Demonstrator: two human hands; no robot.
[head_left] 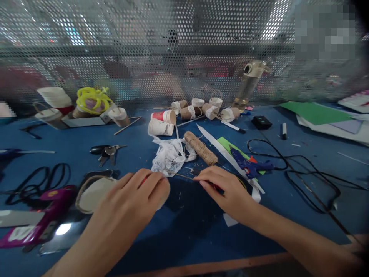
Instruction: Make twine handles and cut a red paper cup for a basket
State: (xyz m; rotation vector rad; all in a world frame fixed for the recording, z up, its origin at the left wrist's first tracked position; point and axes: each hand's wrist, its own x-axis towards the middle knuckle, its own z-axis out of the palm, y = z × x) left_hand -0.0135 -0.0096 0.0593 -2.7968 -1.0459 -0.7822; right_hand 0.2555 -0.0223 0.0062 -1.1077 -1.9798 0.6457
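My left hand is closed around what looks like a red-and-white paper cup, mostly hidden under the fingers. A thin strand of twine runs from beside it to my right hand, whose thumb and forefinger pinch its end. Right behind that hand are pliers with red-and-black handles; whether the palm touches them is hidden. Beyond the hands lie a roll of twine and a crumpled heap of white lace ribbon. Two paper cups rest on their sides behind the lace.
A blue glue gun with a looping black cable lies right; a purple glue gun lies left near a phone. Keys, small twine-wrapped cups and a tall bottle stand or lie farther back, before a perforated metal screen.
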